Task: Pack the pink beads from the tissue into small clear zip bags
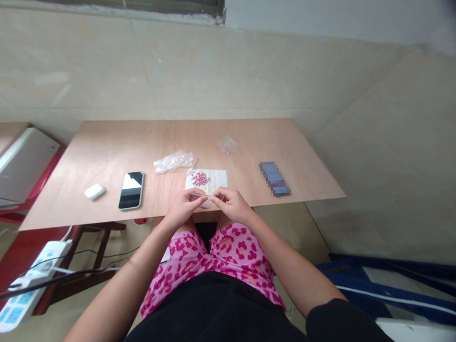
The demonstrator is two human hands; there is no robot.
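Observation:
At the table's front edge, my left hand and my right hand are close together, fingertips nearly meeting. Both are closed in a pinch on a thin, thread-like strand that runs between the fingers; its exact kind is too small to tell. Just beyond them lies a white tissue, its near edge partly hidden by my hands. A loose heap of small pink beads rests on the tissue's left half.
Behind the tissue lie a crumpled clear plastic bag and a small clear zip bag. A phone and a white earphone case are on the left. A blurred-out dark oblong lies right. Below left hangs a power strip.

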